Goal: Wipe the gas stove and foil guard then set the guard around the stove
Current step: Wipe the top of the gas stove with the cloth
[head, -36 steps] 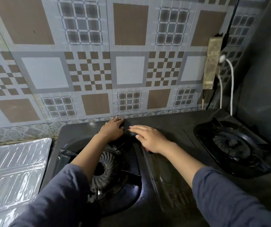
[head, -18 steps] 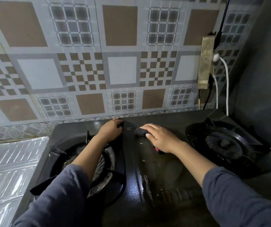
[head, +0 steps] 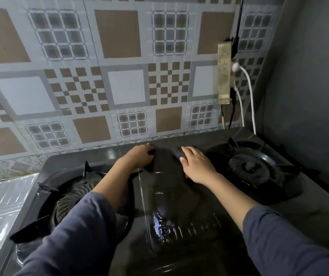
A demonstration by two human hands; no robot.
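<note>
Gas stove (head: 169, 198), black, two burners, stands on the counter against the tiled wall (head: 119, 76), directly below the person. Its centre panel carries a wet, streaked sheen, so I judge wiping of the top to be under way and partly done.

Right hand (head: 198, 168) is at the back of the centre panel, fingers closed together over a dark wiping pad (head: 178, 152) and pressing it to the stove top. Left hand (head: 137, 159) rests on the stove beside the left burner (head: 74, 196), fingers together and bent at the tips against a dark raised edge. Whether they grip it or only brace cannot be told.

Outstanding, in my judgement: the areas round both burners, notably the right burner (head: 249, 168) side, which looks dull and dry; all of the foil guard; and the setting of the guard. Foil guard (head: 2, 206) lies flat on the counter left of the stove, just beside its left edge, not around it, with no hand on it.

Obstructions: pan supports sit on both burners and will hinder the pad. A power strip (head: 224, 74) hangs on the wall behind the right burner, with a white cable (head: 249, 92) and dark leads dropping to the stove's back edge. These occupy the line where the guard's rear panel would stand and should be kept dry.
</note>
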